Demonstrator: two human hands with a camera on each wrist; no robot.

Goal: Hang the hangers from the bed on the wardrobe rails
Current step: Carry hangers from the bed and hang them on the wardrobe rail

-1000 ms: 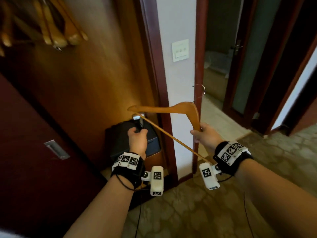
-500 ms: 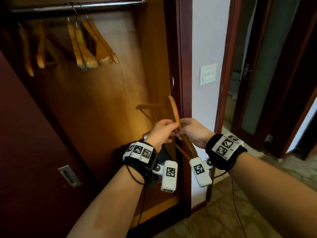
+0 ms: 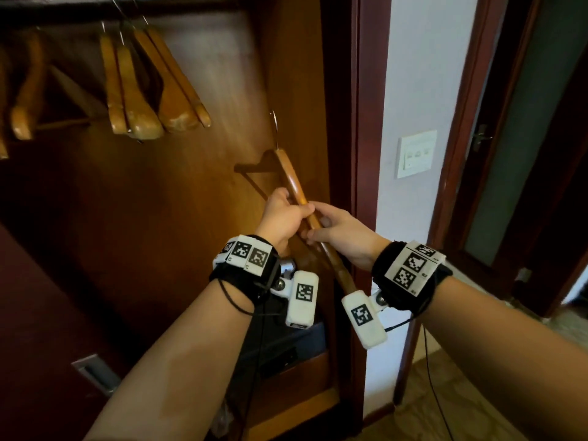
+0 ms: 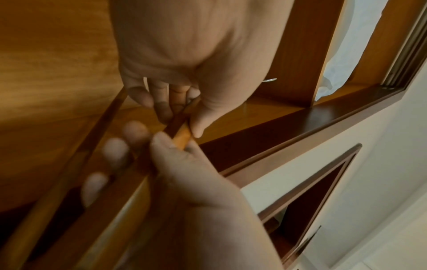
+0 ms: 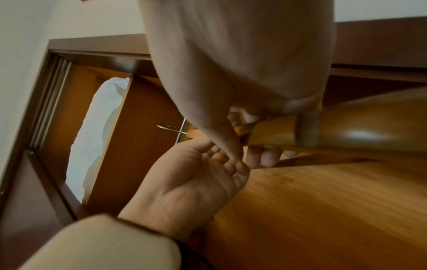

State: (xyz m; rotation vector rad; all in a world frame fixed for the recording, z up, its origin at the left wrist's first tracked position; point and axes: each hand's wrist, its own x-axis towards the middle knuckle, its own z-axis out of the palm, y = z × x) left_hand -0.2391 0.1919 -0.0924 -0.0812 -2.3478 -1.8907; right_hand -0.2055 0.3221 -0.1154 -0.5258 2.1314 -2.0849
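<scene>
Hanger [image 3: 294, 183] is in front of the open wardrobe, held up at chest level, tilted, wire hook [image 3: 274, 122] on top pointing toward the rail. It is well below the rail [image 3: 63, 0], not yet hung. Near arm of the hanger runs down between the two wrists; far arm and bar point into the wardrobe.

Left hand [image 3: 281, 218] grasps the near arm of the hanger, fingers wrapped round the wood. Right hand [image 3: 340, 232] grips the same arm just below, thumb on top, fingers curled under. The two hands touch or nearly touch. Left wrist view shows both sets of fingers closed on the wood; right wrist view agrees, though blurred.

Step in hand, as I judge it: carrying one hanger to the rail, both hands sharing the grip, maybe passing it across.

Next move likely needs a lift up and left, hook turned to open over the rail, then lowered on. One hand would do; the other should let go.

Hung hangers [image 3: 149, 87] already crowd the rail at upper left, more at far left, so a free gap beside them is needed. Wardrobe frame [image 3: 356, 122] stands just right of the hanger. Wall switch [image 3: 416, 152] and a doorway lie further right.
</scene>
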